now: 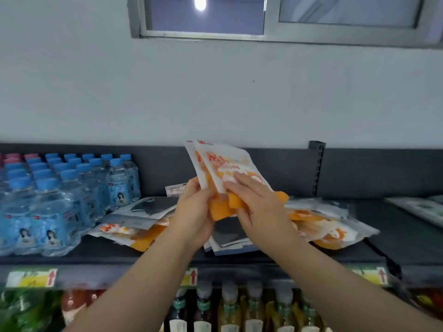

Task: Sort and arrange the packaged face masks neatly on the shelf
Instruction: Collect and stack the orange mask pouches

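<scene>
So both hands are up in the middle of the frame with a couple of orange-and-white mask packs [217, 161] held upright, fanned a little so one sits behind the other. The left hand [191, 212] has its fingers curled round the lower left edge of them. The right hand [260, 204] is wrapped over the front of the lower end, with the orange bottom of a pack poking out either side of it. I can't see that thumb, though.

The held packs are up off the shelf [395, 238], above the messy pile of packs [333, 227] lying flat on it. That pile runs from centre-left to centre-right: more orange-and-white ones at both ends, and a few dark grey packs [227, 232] in the middle right under the wrists, all overlapping at odd angles.

On the left of the frame there's a block of blue-capped water bottles [60, 188] in shrink wrap, touching the left end of the pile. Some pale green-and-white packets [419, 209] sit at the far right edge, too blurry to read. Price tags [31, 277] with red arrows run along the shelf's front lip, and a row of bottles [239, 307] stands on the level below. There's a window [203, 20] at the top.
</scene>
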